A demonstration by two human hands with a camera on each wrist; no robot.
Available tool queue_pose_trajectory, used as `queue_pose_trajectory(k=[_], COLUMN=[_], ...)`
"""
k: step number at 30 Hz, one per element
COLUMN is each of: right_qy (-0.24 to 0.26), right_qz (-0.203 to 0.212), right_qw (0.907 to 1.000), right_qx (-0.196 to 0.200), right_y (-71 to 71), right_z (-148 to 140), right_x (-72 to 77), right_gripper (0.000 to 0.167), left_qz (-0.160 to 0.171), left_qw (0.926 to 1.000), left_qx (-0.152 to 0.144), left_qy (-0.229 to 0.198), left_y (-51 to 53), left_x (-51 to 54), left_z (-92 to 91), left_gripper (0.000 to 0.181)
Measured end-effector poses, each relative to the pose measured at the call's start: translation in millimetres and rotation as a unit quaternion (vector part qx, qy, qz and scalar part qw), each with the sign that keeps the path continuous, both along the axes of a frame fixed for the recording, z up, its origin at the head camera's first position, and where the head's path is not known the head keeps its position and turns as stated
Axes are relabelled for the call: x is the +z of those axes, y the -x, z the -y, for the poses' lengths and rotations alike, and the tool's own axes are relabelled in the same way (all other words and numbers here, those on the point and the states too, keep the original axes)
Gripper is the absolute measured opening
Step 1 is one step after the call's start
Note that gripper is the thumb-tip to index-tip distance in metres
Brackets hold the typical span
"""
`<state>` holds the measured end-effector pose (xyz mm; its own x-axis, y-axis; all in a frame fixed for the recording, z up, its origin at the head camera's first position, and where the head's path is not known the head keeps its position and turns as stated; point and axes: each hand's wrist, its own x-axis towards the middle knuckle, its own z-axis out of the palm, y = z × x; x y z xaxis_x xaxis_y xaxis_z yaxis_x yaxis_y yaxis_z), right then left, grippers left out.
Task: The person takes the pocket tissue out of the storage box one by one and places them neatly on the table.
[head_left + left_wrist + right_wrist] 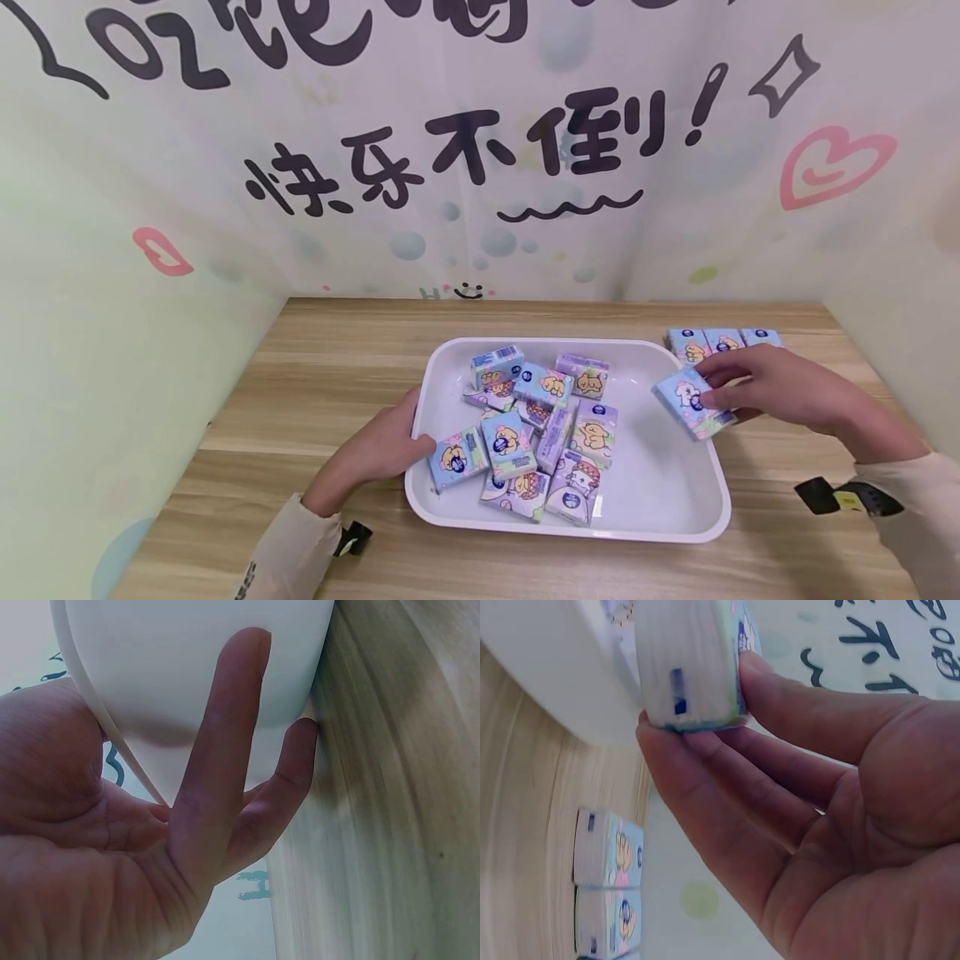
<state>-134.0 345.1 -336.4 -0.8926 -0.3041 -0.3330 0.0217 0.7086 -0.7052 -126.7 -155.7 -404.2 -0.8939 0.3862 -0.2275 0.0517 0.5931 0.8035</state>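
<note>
My right hand [776, 387] pinches a small blue tissue pack [690, 403] with a cartoon print, held over the right rim of the white tray [660, 500]. In the right wrist view the thumb lies on one side of this tissue pack [686, 667] and the fingers on the other. My left hand [386, 443] grips the tray's left side, its thumb over the rim. The left wrist view shows its fingers against the outer tray wall [172, 667]. Several blue and purple tissue packs [592, 433] lie jumbled in the left and middle of the tray.
A row of blue tissue packs [723, 342] stands on the wooden table [337, 350] behind the tray's right corner, close to my right hand. A printed cloth backdrop [465, 242] rises at the table's back edge, with pale walls on both sides.
</note>
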Motion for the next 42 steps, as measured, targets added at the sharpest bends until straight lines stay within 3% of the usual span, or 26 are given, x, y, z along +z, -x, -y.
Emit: queue_pose_trajectory(k=[10, 17, 33, 42], right_qy=[0.019, -0.004, 0.004, -0.016], right_qz=[-0.001, 0.003, 0.016, -0.006], right_qw=[0.9994, 0.9991, 0.9957, 0.991], right_qx=[-0.03, -0.043, -0.091, -0.133], right_y=[7.1, 11.0, 21.3, 20.8], right_z=[-27, -46, -92, -114], right_x=[-7.0, -12.7, -39.7, -51.5], right_gripper=[0.059, 0.062, 0.063, 0.063], left_qz=[-0.001, 0.005, 0.009, 0.011], left_qw=[1.0, 0.9999, 0.9999, 0.9999], left_qx=[0.003, 0.009, 0.012, 0.013], left_qy=[0.001, -0.003, 0.005, 0.003], left_y=[0.2, 0.6, 3.5, 2.2], left_x=[-0.2, 0.6, -1.0, 0.9], left_z=[-0.2, -0.7, -1.7, -0.9], left_gripper=[0.085, 0.086, 0.085, 0.086])
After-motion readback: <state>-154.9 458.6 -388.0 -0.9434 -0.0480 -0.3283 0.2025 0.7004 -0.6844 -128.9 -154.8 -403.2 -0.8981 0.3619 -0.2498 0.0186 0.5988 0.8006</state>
